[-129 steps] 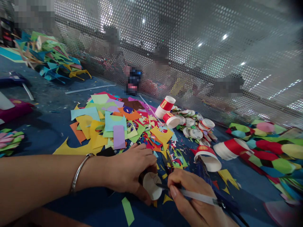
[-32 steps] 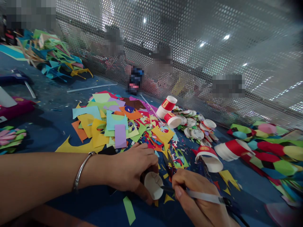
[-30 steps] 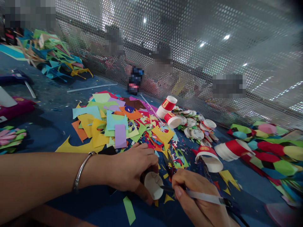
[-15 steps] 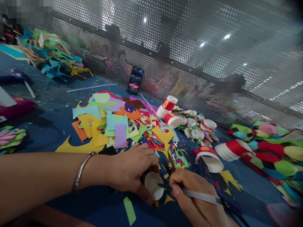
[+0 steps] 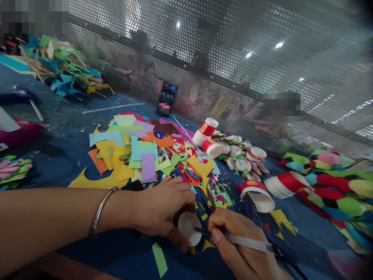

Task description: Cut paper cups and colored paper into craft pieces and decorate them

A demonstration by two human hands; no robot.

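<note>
My left hand (image 5: 159, 210) is closed round a small white paper cup base (image 5: 188, 229), its round bottom turned toward me with dark lines drawn on it. A silver bracelet (image 5: 99, 212) sits on that wrist. My right hand (image 5: 241, 245) pinches a slim pen (image 5: 247, 243) with a clear barrel, and its dark tip touches the white disc. Both hands rest low over the blue table (image 5: 58, 159), just in front of a heap of coloured paper scraps (image 5: 151, 155).
Red-and-white paper cups (image 5: 205, 132) and several cut-off cup bottoms (image 5: 241, 155) lie beyond the scraps. A cut cup (image 5: 258, 196) and a cup stack (image 5: 284, 182) lie to the right, beside a coloured paper chain (image 5: 335, 190). A perforated screen (image 5: 233, 58) closes the far side, people behind it.
My right hand has shifted the pen tip slightly leftward across the white disc. My left hand keeps the same hold.
</note>
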